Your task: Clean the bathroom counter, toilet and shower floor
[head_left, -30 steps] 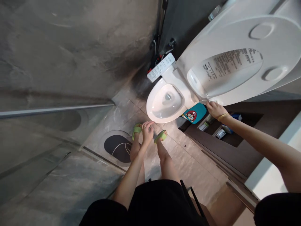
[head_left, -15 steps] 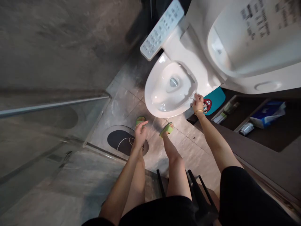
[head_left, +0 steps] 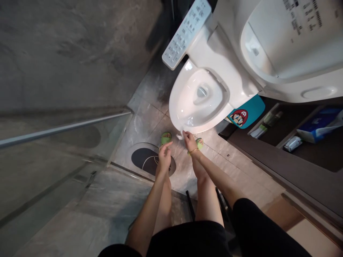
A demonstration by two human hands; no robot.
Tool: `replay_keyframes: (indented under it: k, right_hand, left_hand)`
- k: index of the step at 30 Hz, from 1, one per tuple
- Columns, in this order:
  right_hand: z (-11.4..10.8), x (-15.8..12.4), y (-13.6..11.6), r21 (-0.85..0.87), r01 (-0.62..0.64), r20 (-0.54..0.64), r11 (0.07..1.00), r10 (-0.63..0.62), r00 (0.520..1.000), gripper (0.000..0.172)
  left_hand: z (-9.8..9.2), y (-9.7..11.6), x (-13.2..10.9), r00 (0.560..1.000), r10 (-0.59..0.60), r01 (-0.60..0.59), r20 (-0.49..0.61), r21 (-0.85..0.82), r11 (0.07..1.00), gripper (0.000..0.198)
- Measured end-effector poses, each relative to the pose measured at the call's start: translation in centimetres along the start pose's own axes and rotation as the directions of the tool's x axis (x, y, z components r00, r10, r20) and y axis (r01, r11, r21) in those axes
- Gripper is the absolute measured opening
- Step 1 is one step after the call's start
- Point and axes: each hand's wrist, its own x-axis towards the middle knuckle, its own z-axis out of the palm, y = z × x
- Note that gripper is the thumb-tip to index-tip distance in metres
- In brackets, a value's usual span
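A white toilet bowl point(head_left: 187, 123) stands ahead with its seat and lid point(head_left: 294, 46) raised. My right hand point(head_left: 189, 140), with a gold bangle on the wrist, is at the front rim of the bowl, fingers pinched on a small white wipe or tissue point(head_left: 179, 135). My left hand point(head_left: 164, 160) hangs loosely curled in front of my left knee, holding nothing that shows. A white control panel point(head_left: 186, 34) juts from the toilet's left side. My feet in green slippers point(head_left: 166, 137) stand just before the bowl.
A glass shower partition with a metal rail point(head_left: 64, 128) is on the left. A dark round floor mark point(head_left: 150, 162) lies by my left foot. On the right, a dark cabinet point(head_left: 294, 167) holds a tissue pack point(head_left: 318, 125) and small items; a teal cartoon-character item point(head_left: 245, 114) sits beside the bowl.
My right hand went from the raised seat's edge down to the bowl's right rim, then round to its front rim. The view tilted closer to the bowl. My left hand stayed near my knee.
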Motion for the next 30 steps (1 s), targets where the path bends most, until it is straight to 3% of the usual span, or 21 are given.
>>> replay_keyframes:
  k: [4, 8, 12, 16, 19, 21, 23, 26, 28, 30]
  right_hand:
    - [0.0, 1.6, -1.1, -0.074, -0.086, 0.038, 0.994, 0.089, 0.995, 0.049]
    - [-1.6, 2.0, -0.3, -0.212, 0.042, 0.134, 0.976, -0.013, 0.991, 0.045]
    - [-4.0, 0.8, 1.7, -0.240, 0.113, 0.161, 0.964, -0.075, 0.984, 0.039]
    - [-9.9, -0.3, 6.2, -0.283, -0.004, 0.051, 0.959, 0.019, 0.999, 0.034]
    - [-15.4, 1.0, 10.0, -0.310, -0.123, -0.082, 0.943, 0.102, 0.991, 0.038]
    - [-17.4, 2.4, 11.5, -0.272, -0.184, -0.149, 0.944, 0.148, 0.978, 0.039]
    - [-16.9, 3.0, 11.4, -0.219, -0.213, -0.163, 0.952, 0.180, 0.970, 0.041]
    - [-12.5, 2.1, 8.1, -0.173, -0.148, -0.079, 0.974, 0.137, 0.987, 0.042]
    - [-9.0, 1.5, 4.5, -0.128, -0.020, 0.036, 0.992, 0.025, 0.999, 0.039]
    - [-6.3, 2.4, 0.8, -0.070, 0.180, 0.197, 0.981, -0.163, 0.967, 0.037]
  left_hand:
    - [-1.3, -0.4, 0.1, 0.997, -0.059, 0.061, -0.049, 0.043, 0.997, 0.029]
    - [-2.0, 0.2, 0.3, 0.998, -0.035, 0.040, -0.054, 0.090, 0.995, 0.028]
    - [-2.1, 1.2, 0.3, 0.999, -0.011, 0.016, -0.049, 0.097, 0.995, 0.028]
    - [-1.7, 1.2, 0.2, 1.000, 0.017, -0.017, -0.004, 0.093, 0.995, 0.028]
    - [-0.8, 0.9, 0.0, 1.000, 0.026, -0.026, 0.005, 0.075, 0.997, 0.029]
    - [0.0, 0.9, -0.3, 0.999, 0.030, -0.031, 0.015, 0.064, 0.997, 0.030]
    - [0.7, 1.1, -0.7, 0.999, 0.043, -0.045, 0.030, 0.061, 0.997, 0.030]
    - [1.1, 1.7, -1.0, 0.997, 0.068, -0.071, 0.040, 0.056, 0.996, 0.028]
    - [0.9, 1.9, -1.0, 0.996, 0.073, -0.075, 0.042, 0.054, 0.996, 0.027]
    - [0.4, 1.8, -0.6, 0.997, 0.072, -0.073, 0.035, 0.054, 0.996, 0.027]
